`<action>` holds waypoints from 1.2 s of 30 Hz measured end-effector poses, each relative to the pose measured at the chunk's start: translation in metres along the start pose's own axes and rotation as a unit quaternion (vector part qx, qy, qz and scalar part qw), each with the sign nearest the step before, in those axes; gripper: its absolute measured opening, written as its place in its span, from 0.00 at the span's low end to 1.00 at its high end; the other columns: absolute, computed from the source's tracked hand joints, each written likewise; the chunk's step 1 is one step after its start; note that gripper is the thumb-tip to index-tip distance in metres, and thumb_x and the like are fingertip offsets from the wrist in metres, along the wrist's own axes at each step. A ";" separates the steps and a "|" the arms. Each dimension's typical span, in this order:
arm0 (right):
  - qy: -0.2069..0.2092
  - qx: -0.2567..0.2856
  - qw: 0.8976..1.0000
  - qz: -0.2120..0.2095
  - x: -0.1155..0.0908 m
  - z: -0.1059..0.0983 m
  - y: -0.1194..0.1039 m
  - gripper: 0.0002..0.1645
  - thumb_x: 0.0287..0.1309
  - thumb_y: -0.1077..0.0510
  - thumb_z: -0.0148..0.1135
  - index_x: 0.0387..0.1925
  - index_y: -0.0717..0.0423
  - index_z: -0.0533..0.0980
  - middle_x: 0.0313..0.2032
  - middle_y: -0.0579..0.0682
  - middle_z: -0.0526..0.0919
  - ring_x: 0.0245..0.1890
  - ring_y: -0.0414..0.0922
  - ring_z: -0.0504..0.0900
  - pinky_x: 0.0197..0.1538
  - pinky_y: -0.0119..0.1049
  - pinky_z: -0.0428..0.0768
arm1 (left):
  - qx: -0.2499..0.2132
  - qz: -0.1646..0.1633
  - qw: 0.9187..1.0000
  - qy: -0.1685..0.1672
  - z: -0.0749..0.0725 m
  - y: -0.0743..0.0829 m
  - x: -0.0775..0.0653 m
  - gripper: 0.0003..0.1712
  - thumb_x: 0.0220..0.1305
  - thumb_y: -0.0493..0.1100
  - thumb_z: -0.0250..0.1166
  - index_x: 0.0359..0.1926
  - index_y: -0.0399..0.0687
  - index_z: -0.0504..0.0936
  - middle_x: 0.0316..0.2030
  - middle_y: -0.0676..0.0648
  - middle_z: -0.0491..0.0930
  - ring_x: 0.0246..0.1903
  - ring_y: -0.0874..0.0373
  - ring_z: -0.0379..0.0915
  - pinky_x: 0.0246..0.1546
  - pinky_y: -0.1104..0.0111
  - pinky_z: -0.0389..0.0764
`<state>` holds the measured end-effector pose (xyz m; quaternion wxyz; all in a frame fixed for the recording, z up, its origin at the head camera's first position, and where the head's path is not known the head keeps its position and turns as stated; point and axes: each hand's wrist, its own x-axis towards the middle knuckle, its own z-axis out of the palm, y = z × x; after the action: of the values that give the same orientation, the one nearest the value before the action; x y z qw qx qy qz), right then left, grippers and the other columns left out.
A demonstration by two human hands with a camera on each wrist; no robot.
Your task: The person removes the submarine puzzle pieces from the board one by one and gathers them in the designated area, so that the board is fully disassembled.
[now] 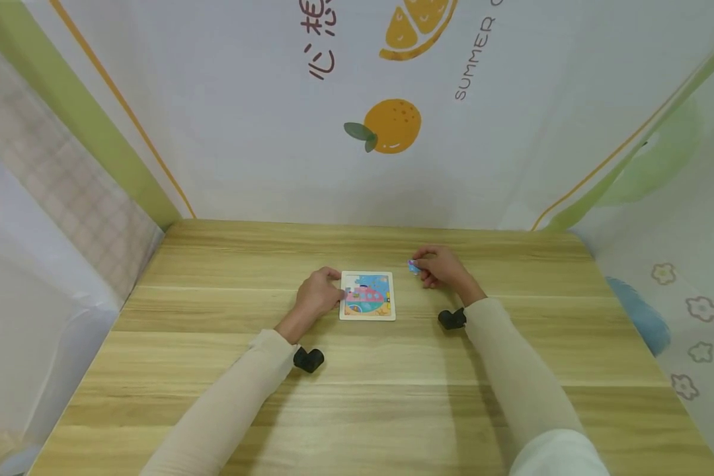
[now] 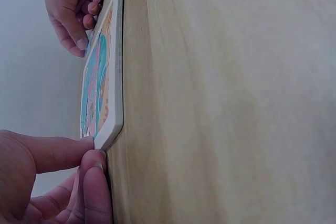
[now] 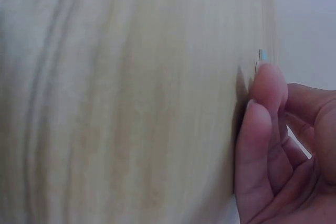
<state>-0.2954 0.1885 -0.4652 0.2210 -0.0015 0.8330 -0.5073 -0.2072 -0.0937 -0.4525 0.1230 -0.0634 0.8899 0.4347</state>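
Operating remotely, I record the left hand [image 1: 319, 292] pinching the puzzle board [image 1: 367, 318] at mid-frame and the right hand [image 1: 443, 266] pinching 1 piece [image 1: 413, 267] right of centre, each nearly closed, and judge steady bracing and squared edges advisable at the pale gap [image 1: 351, 282].

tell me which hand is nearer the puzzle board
Left: the left hand holds the left edge of the puzzle board; the right hand is off its right side, holding a piece.
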 end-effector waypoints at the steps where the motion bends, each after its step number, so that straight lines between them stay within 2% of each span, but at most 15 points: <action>1: 0.001 -0.001 1.000 -0.002 -0.001 0.000 0.000 0.12 0.69 0.57 0.55 0.50 0.59 0.75 0.19 0.51 0.75 0.15 0.41 0.74 0.19 0.32 0.74 | -0.001 0.001 1.000 0.000 0.000 0.000 0.000 0.24 0.59 0.38 0.69 0.57 0.41 0.75 0.29 0.46 0.83 0.20 0.60 0.78 0.19 0.73 0.70; 8: 0.013 -0.027 0.999 -0.021 -0.006 0.001 -0.004 0.14 0.70 0.55 0.53 0.51 0.58 0.75 0.20 0.51 0.78 0.16 0.42 0.77 0.21 0.34 0.77 | -0.003 0.002 1.000 0.007 0.001 -0.001 0.001 0.25 0.58 0.38 0.69 0.57 0.40 0.76 0.32 0.45 0.83 0.20 0.61 0.79 0.21 0.73 0.72; 14: 0.031 -0.015 0.999 -0.037 -0.011 0.009 -0.012 0.17 0.68 0.55 0.55 0.53 0.57 0.77 0.20 0.53 0.78 0.15 0.44 0.79 0.23 0.38 0.81 | 0.003 0.000 1.000 0.007 0.001 -0.002 0.002 0.25 0.58 0.38 0.69 0.57 0.41 0.76 0.28 0.46 0.83 0.19 0.60 0.78 0.20 0.72 0.69; 18: 0.032 -0.007 0.998 -0.045 -0.014 0.019 -0.020 0.17 0.67 0.54 0.56 0.53 0.56 0.77 0.19 0.54 0.79 0.15 0.45 0.79 0.23 0.38 0.81 | 0.003 0.002 1.000 0.004 0.001 -0.002 0.002 0.25 0.58 0.38 0.69 0.57 0.41 0.75 0.29 0.46 0.83 0.20 0.60 0.78 0.21 0.73 0.70; 23: 0.009 -0.001 0.999 -0.052 -0.018 0.037 -0.028 0.17 0.67 0.55 0.56 0.55 0.56 0.77 0.19 0.54 0.79 0.15 0.44 0.78 0.23 0.37 0.80 | -0.003 -0.002 1.000 0.002 0.001 -0.002 0.000 0.25 0.59 0.38 0.69 0.57 0.41 0.75 0.33 0.45 0.83 0.21 0.60 0.79 0.21 0.73 0.71; 30: -0.022 -0.007 0.997 -0.069 -0.022 0.062 -0.032 0.17 0.67 0.57 0.58 0.54 0.57 0.78 0.17 0.53 0.77 0.14 0.43 0.76 0.22 0.35 0.79 | -0.008 0.000 1.000 0.003 0.002 -0.002 0.000 0.24 0.58 0.37 0.69 0.57 0.41 0.75 0.32 0.45 0.83 0.22 0.60 0.79 0.21 0.73 0.72; 36: -0.033 -0.037 0.996 -0.078 -0.022 0.073 -0.032 0.17 0.65 0.57 0.59 0.54 0.57 0.79 0.16 0.52 0.77 0.13 0.42 0.77 0.21 0.35 0.80 | -0.015 -0.002 1.000 0.006 0.003 -0.002 0.001 0.24 0.59 0.37 0.69 0.56 0.41 0.76 0.34 0.44 0.83 0.23 0.59 0.79 0.23 0.73 0.74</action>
<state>-0.2555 0.1168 -0.4585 0.2080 -0.0913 0.8406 -0.4917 -0.2074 -0.0932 -0.4561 0.1179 -0.0697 0.8839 0.4473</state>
